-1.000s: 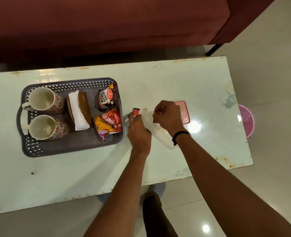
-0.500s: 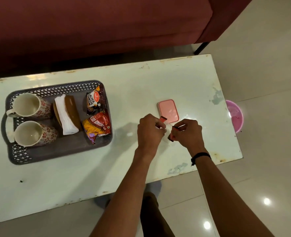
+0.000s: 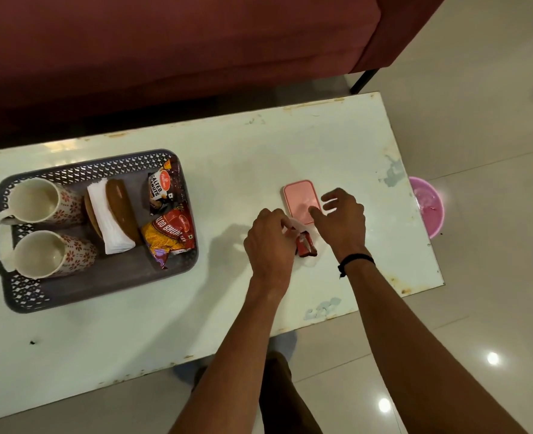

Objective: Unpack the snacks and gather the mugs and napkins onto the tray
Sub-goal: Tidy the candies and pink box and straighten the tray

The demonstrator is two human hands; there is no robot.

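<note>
L hand pinches a clear bag w/ small red snack pack hanging just right of it, over the bench. R hand open, fingers spread, over pink box. Tray w/ mugs, napkins well left.

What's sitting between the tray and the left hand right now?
Nothing: the head view shows only bare white table, with a hand shadow, between the grey tray and the left hand.
</note>
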